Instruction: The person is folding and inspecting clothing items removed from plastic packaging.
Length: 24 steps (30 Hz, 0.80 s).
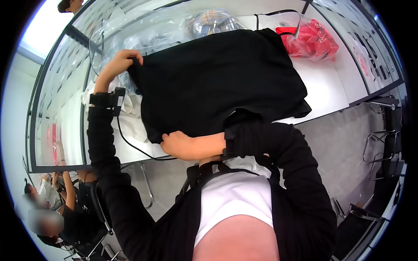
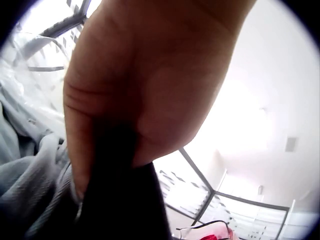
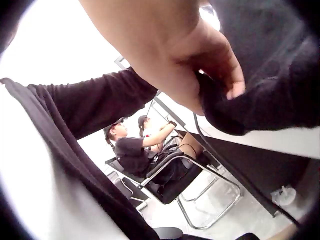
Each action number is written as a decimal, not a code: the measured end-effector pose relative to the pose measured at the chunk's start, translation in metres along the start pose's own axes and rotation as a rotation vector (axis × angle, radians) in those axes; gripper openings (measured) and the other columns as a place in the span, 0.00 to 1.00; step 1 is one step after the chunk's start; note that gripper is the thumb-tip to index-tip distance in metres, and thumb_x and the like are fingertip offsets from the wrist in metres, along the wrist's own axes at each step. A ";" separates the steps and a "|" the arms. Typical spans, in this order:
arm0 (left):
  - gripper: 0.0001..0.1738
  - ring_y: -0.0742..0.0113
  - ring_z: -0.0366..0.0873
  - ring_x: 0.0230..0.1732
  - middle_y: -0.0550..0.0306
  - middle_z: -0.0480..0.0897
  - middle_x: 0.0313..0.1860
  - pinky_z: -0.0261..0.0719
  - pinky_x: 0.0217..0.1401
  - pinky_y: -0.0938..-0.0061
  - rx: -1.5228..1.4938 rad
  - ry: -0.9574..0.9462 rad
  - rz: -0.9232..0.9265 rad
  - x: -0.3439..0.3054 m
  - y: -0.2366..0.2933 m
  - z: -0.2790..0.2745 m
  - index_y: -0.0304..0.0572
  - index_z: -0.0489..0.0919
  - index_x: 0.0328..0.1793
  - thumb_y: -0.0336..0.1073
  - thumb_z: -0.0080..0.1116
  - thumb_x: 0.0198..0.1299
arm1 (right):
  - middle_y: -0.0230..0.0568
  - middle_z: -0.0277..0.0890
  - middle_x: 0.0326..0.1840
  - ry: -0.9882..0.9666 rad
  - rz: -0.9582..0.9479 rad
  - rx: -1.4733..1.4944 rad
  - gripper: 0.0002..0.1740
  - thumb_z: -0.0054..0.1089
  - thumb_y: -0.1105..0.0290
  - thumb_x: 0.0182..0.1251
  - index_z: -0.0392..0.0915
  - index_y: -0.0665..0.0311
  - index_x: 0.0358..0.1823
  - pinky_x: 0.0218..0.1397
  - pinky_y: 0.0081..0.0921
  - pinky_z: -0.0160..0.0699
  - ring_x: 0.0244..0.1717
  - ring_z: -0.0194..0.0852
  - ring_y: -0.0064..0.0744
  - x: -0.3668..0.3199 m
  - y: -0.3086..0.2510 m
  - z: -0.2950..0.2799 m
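A black cloth garment (image 1: 217, 78) lies spread broadly over the white table. At its far left corner my left hand (image 1: 119, 64) pinches the fabric; in the left wrist view the black cloth (image 2: 125, 200) runs down from between thumb and fingers. My right hand (image 1: 177, 145) grips the garment's near left edge by the table's front. Seen from the right wrist, a fold of the cloth (image 3: 225, 112) is held between the thumb and curled fingers. Beside the left hand lies light grey-blue clothing (image 2: 40, 180).
Clear plastic bags with clothing (image 1: 152, 37) stand behind the garment, and a bagged red item (image 1: 309, 41) sits at the far right. White cloth (image 1: 130, 126) lies at the left. A black cable (image 1: 135, 145) hangs by the front edge. Seated people (image 3: 135, 150) are off to the left.
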<state>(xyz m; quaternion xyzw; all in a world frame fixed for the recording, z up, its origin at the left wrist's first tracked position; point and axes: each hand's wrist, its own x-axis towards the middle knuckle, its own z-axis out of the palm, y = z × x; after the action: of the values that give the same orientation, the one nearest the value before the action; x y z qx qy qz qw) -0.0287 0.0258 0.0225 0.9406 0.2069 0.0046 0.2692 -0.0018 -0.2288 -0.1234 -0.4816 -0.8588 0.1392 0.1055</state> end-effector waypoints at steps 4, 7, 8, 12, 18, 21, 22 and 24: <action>0.14 0.77 0.65 0.24 0.66 0.72 0.23 0.61 0.24 0.82 0.042 -0.183 -0.150 -0.019 0.014 -0.027 0.39 0.77 0.28 0.21 0.40 0.38 | 0.48 0.72 0.41 0.049 -0.087 0.292 0.12 0.53 0.80 0.49 0.74 0.68 0.38 0.38 0.37 0.79 0.35 0.77 0.48 -0.012 -0.011 -0.005; 0.13 0.74 0.67 0.24 0.63 0.72 0.23 0.66 0.24 0.81 0.028 -0.221 -0.340 -0.035 0.036 -0.038 0.38 0.76 0.27 0.22 0.40 0.38 | 0.47 0.71 0.35 0.202 -0.211 0.482 0.07 0.54 0.77 0.51 0.74 0.67 0.33 0.36 0.39 0.76 0.34 0.76 0.49 -0.034 -0.028 -0.025; 0.11 0.74 0.69 0.25 0.63 0.71 0.22 0.67 0.23 0.81 0.001 -0.207 -0.369 -0.037 0.049 -0.039 0.37 0.76 0.26 0.22 0.41 0.40 | 0.47 0.69 0.34 0.257 -0.238 0.519 0.06 0.53 0.78 0.52 0.72 0.68 0.32 0.33 0.38 0.75 0.31 0.75 0.48 -0.042 -0.028 -0.035; 0.12 0.80 0.70 0.29 0.68 0.74 0.30 0.70 0.31 0.86 -0.128 -0.012 -0.247 -0.013 0.072 -0.043 0.43 0.76 0.38 0.25 0.43 0.49 | 0.42 0.60 0.30 0.498 -0.281 0.721 0.06 0.51 0.78 0.51 0.64 0.66 0.27 0.26 0.34 0.68 0.23 0.68 0.43 -0.093 -0.014 -0.076; 0.10 0.82 0.69 0.32 0.69 0.75 0.34 0.68 0.31 0.89 0.029 -0.103 0.114 0.110 0.164 -0.002 0.43 0.76 0.39 0.30 0.42 0.58 | 0.35 0.60 0.21 0.844 0.218 0.668 0.11 0.60 0.80 0.51 0.64 0.65 0.22 0.28 0.24 0.64 0.23 0.60 0.31 -0.202 0.023 -0.119; 0.10 0.75 0.78 0.39 0.60 0.76 0.34 0.76 0.40 0.82 -0.181 -0.203 0.237 0.173 0.198 0.057 0.38 0.75 0.43 0.36 0.49 0.62 | 0.35 0.61 0.22 1.038 0.505 0.527 0.10 0.59 0.80 0.50 0.65 0.65 0.23 0.24 0.23 0.58 0.21 0.58 0.30 -0.246 0.033 -0.108; 0.10 0.72 0.80 0.39 0.57 0.78 0.37 0.77 0.41 0.81 -0.145 -0.184 0.228 0.190 0.205 0.078 0.38 0.75 0.44 0.35 0.51 0.62 | 0.36 0.62 0.24 1.068 0.654 0.451 0.09 0.59 0.79 0.50 0.66 0.65 0.26 0.25 0.25 0.61 0.22 0.61 0.31 -0.257 0.038 -0.098; 0.13 0.66 0.81 0.40 0.51 0.79 0.43 0.77 0.43 0.77 -0.034 -0.085 0.290 0.211 0.207 0.122 0.36 0.74 0.47 0.36 0.54 0.61 | 0.38 0.65 0.30 1.041 0.834 0.334 0.11 0.62 0.76 0.51 0.68 0.64 0.33 0.30 0.27 0.66 0.27 0.66 0.34 -0.277 0.041 -0.079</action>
<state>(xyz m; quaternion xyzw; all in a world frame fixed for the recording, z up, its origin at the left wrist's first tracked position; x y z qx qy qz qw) 0.2592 -0.1119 0.0013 0.9553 0.0573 0.0072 0.2900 0.1985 -0.4347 -0.0763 -0.7533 -0.4063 0.0489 0.5148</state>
